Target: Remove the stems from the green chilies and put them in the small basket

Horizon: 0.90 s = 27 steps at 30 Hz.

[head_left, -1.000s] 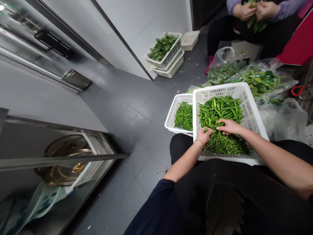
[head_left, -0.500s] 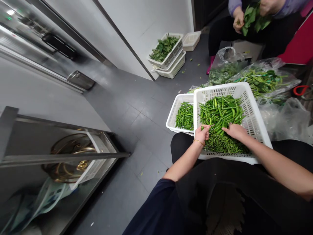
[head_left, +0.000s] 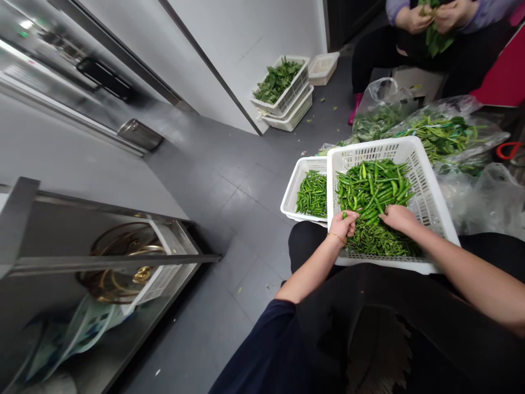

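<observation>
Just beyond my nearer right fingers (head_left: 391, 214), grip unclear, long glossy green chillies (head_left: 375, 180) are lying crisscrossed, my left fingers (head_left: 351, 219) pinching another chilli (head_left: 344, 215).

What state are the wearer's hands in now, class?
Left hand: closed, holding a green pepper.
Right hand: at the piled peppers; open or closed cannot be told.

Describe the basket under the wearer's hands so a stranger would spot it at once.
From the grey tiled floor, look right to the wearer's left hand and right hand. Beneath them is a white slatted basket. Unlike the neighbouring basket on its left, it shows both plump chillies and, nearer the wearer, thinner green pieces.
</observation>
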Available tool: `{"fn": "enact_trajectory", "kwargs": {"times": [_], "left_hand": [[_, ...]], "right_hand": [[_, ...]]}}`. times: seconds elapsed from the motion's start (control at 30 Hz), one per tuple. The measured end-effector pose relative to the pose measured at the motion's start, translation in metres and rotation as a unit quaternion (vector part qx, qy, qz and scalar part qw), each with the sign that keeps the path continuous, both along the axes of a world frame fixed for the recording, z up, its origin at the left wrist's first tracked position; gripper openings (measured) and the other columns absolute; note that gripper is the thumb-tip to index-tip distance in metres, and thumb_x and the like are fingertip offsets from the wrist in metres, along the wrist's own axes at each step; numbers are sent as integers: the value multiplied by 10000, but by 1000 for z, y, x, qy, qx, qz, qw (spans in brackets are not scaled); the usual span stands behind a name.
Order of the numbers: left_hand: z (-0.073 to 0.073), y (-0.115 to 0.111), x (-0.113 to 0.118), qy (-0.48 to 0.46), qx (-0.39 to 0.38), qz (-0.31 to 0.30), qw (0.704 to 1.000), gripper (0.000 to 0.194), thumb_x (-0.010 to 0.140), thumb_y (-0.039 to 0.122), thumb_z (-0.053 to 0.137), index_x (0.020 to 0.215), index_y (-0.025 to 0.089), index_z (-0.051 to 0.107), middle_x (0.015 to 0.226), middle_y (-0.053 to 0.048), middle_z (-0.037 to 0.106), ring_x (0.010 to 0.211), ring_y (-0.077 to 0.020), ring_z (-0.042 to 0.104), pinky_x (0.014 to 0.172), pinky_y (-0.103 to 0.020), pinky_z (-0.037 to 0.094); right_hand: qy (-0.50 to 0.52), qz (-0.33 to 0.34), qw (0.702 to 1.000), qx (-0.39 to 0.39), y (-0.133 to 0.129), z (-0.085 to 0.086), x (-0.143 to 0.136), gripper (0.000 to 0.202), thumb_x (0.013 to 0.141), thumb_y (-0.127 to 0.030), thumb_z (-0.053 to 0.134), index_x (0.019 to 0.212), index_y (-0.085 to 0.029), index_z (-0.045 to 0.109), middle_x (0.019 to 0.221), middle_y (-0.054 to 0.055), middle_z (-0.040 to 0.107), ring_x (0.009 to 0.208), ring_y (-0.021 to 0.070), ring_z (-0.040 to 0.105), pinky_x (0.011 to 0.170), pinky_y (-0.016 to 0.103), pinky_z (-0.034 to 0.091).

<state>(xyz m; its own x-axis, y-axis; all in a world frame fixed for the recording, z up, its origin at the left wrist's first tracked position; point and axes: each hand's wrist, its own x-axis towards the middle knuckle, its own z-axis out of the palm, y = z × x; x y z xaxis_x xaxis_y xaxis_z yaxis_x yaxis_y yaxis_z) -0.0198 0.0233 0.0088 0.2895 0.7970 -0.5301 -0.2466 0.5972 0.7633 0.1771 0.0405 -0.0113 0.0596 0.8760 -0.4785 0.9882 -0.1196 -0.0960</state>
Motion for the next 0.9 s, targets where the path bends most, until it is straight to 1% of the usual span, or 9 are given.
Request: {"fn": "enact_trajectory", "kwargs": {"times": [0.13, 0.33, 0.43, 0.5, 0.57, 0.63, 0.7, 0.8, 0.9], "left_hand": [[-3, -3, 5, 9, -37, -58, 998, 409, 605, 462, 728, 773, 159, 510, 534, 59, 463, 367, -25, 345, 359, -174, 142], [-4, -10, 8, -5, -46, -175, 983, 404, 603, 477, 725, 700, 122, 560, 464, 60, 416, 336, -14, 286, 356, -186, 114], [-3, -7, 3, -12, -75, -156, 985, 356, 616, 424, 722, 669, 117, 551, 449, 61, 399, 332, -20, 297, 353, -183, 119], [0, -2, -1, -33, -79, -89, 992, 318, 629, 379, 708, 645, 124, 519, 484, 40, 446, 370, -43, 396, 357, -175, 195], [4, 3, -5, -79, -86, -43, 992, 284, 638, 337, 688, 649, 132, 492, 593, -9, 549, 510, -101, 554, 424, -189, 345], [7, 7, -9, -128, -94, -48, 986, 238, 645, 293, 670, 711, 134, 506, 713, -51, 617, 661, -160, 629, 530, -241, 447], [9, 8, -11, -140, -84, -59, 985, 231, 645, 253, 667, 796, 137, 537, 671, -30, 606, 601, -144, 608, 526, -248, 442], [7, 5, -11, -100, -41, -63, 992, 294, 627, 247, 698, 869, 136, 573, 504, 54, 481, 409, -68, 449, 432, -202, 332], [4, -1, -5, -45, 15, -104, 993, 458, 560, 268, 765, 964, 125, 602, 528, 63, 495, 420, -49, 435, 446, -202, 319]], "right_hand": [[79, 89, 991, 57, -29, 15, 7, 414, 883, -448, 352, 705, -192, 625, 785, 95, 688, 739, 202, 621, 635, 276, 396], [206, 257, 937, 117, -93, 38, -27, 387, 921, -412, 298, 743, -206, 574, 737, 68, 643, 666, 178, 588, 608, 273, 376], [258, 298, 917, 64, -96, 46, -21, 406, 930, -438, 281, 752, -224, 577, 722, 41, 637, 655, 164, 587, 594, 262, 373], [219, 284, 933, 27, -84, 46, -9, 413, 918, -475, 302, 764, -224, 591, 711, 43, 638, 642, 173, 589, 578, 265, 371], [126, 244, 960, 45, -66, 40, -1, 378, 907, -463, 334, 866, -211, 613, 796, 78, 649, 672, 196, 602, 571, 275, 376], [43, 231, 968, 84, -48, 28, 0, 315, 898, -372, 369, 1021, -197, 600, 932, 121, 633, 730, 219, 614, 568, 279, 383], [11, 252, 963, 94, -35, 17, -3, 296, 883, -270, 379, 1071, -199, 596, 976, 133, 613, 758, 221, 618, 569, 277, 389], [50, 231, 965, 117, -26, 13, -6, 294, 884, -252, 373, 1005, -183, 633, 939, 127, 620, 762, 213, 615, 612, 291, 413], [202, 149, 956, 151, -30, 29, 0, 303, 885, -369, 413, 965, -186, 641, 864, 78, 650, 749, 188, 605, 673, 285, 434]]}}
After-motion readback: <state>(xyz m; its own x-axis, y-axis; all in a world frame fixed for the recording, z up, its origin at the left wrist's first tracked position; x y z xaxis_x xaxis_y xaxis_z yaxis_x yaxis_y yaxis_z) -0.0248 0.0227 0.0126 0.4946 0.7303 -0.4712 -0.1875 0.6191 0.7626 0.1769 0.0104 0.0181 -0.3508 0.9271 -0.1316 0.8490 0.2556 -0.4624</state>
